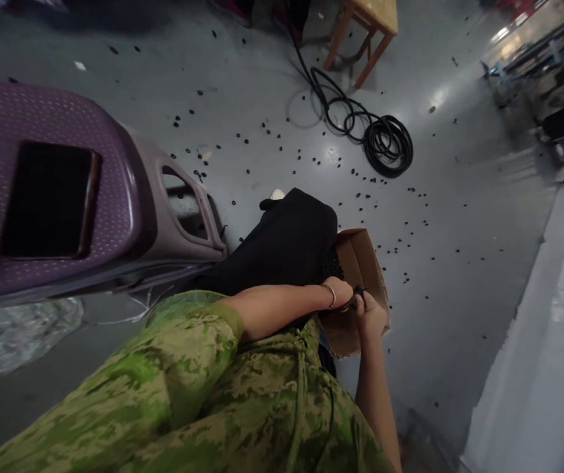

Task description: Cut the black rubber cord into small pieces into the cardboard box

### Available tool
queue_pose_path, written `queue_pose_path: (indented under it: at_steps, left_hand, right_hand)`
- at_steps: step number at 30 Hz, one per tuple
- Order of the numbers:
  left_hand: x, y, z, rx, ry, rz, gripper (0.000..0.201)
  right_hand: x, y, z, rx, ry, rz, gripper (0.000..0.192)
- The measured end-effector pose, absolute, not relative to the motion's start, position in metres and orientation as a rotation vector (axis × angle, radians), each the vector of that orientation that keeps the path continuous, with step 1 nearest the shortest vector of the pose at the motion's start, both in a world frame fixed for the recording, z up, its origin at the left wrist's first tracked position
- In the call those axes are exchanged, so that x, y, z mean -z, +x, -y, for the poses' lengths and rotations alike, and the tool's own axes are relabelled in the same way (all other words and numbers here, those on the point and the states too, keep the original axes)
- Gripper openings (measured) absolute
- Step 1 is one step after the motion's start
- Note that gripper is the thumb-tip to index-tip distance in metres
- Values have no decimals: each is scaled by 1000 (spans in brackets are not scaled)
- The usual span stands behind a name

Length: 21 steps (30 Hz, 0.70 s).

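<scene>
Over a cardboard box [360, 276] resting against the person's black-trousered lap [286, 246], above a grey floor [272, 98] strewn with small black rings [360, 180], two bare hands meet. From the left side of the view an arm with a bangle ends in the left hand [339, 292], and the right hand [371, 315] rises from below; both grips are pinched together on a small dark part [357, 291], too small and shadowed to identify, held just above the box's open top. More dark pieces seem to fill the box. A purple plastic stool [65, 190] lies tipped at the left, a coiled black cable [387, 141] and a wooden stool [365, 26] sit toward the floor's far edge. Judging from the litter of rings, the work goes best kept low over the box, fingertips firm, so anything that slips drops inside
</scene>
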<state>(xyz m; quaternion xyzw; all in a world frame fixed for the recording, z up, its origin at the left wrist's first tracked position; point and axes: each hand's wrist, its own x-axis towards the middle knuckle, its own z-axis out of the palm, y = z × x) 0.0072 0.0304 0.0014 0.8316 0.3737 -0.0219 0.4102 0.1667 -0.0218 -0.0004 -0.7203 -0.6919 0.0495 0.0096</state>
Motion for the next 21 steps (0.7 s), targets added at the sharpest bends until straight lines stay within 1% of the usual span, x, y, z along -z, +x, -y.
queue_pose_path:
  at_steps: [3, 5, 8, 11, 16, 21]
  left_hand:
    - [-5, 6, -31, 74, 2078, -955, 28]
    - [-7, 5, -31, 80, 2080, -945, 26]
    - [-8, 5, -31, 99, 2094, -926, 26]
    - [-6, 6, -31, 133, 2114, -916, 26]
    - [-4, 7, -32, 122, 2112, -940, 23]
    - [-6, 4, -33, 54, 2122, -939, 24]
  right_hand:
    - [5, 160, 25, 37, -2309, 2133, 39]
    - [7, 157, 26, 104, -2336, 2138, 38]
    - [9, 155, 26, 147, -2391, 2155, 37]
    - [11, 153, 24, 115, -2448, 2137, 37]
    - [14, 154, 19, -147, -2433, 1942, 44]
    - [14, 171, 17, -646, -2199, 1669, 47]
